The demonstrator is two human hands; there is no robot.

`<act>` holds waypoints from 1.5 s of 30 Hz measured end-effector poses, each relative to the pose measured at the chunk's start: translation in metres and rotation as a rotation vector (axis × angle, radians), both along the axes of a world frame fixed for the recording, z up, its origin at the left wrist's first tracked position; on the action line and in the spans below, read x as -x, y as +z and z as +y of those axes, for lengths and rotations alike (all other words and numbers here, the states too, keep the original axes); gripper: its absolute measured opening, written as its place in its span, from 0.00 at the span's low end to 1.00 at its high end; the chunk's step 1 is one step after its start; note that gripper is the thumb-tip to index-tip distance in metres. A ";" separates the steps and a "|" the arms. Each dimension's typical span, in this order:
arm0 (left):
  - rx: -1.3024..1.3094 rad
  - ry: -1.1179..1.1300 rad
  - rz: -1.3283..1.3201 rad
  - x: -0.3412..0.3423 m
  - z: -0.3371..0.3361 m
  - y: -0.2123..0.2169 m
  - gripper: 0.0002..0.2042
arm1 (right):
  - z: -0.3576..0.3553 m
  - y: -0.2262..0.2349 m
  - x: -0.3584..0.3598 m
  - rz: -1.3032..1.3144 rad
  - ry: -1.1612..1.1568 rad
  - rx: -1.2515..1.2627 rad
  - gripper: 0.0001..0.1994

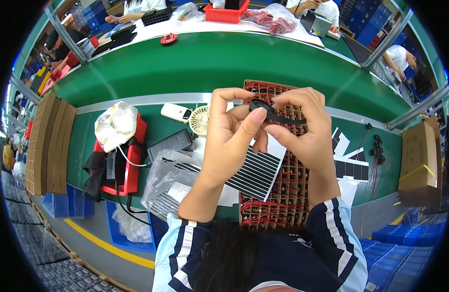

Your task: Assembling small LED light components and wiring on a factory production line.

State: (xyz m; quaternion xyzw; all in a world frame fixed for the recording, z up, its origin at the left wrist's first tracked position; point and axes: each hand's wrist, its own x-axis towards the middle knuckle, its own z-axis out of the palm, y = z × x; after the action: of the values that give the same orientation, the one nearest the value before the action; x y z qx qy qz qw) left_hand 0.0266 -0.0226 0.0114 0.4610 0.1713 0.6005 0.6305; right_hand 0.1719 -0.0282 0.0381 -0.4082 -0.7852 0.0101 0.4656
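On the far left, flat cardboard (49, 146) is stacked upright at the end of the green table (81, 151). Next, a red bin (142, 127) is topped by a crumpled white bag (116, 126). A dark grey case (170, 146) is set beside the bin, and a cream fan (199, 120) is placed beyond it; nearer the person, a clear plastic bag (158, 181) is laid. By the left hand (229, 129), a small black round part (262, 105) is gripped between thumb and fingers, raised above a divided cardboard tray (241, 211) filled with red-wired pieces. The tray is partly covered by a black-striped sheet (256, 175). A black strip (290, 120), extended rightward from the part, is flanked by the thumb and forefinger of the right hand (309, 117); whether it is pinched there cannot be told. Farther right, black-and-white sheets (351, 169), dark cables (378, 148) and an open carton (419, 168) are seen.
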 end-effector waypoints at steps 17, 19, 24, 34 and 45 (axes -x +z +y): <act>-0.006 -0.062 -0.115 0.001 0.006 -0.008 0.09 | 0.002 -0.006 -0.011 0.256 0.207 0.264 0.07; 0.007 -0.109 -0.140 0.002 0.006 -0.008 0.09 | 0.002 -0.005 -0.011 0.269 0.251 0.269 0.07; 0.069 -0.343 -0.314 0.002 0.008 -0.011 0.06 | 0.004 -0.008 -0.009 0.325 0.311 0.288 0.07; 0.022 -0.078 -0.103 -0.002 0.008 -0.006 0.07 | 0.002 -0.007 -0.008 0.288 0.310 0.274 0.07; 0.198 -0.405 -0.403 0.000 0.012 -0.011 0.05 | 0.005 -0.010 -0.007 0.318 0.294 0.279 0.08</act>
State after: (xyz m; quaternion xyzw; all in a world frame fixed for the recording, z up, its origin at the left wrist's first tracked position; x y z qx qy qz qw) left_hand 0.0268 -0.0103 0.0007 0.2935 0.0050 0.5224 0.8006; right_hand 0.1786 -0.0234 0.0285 -0.3434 -0.7440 0.2500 0.5158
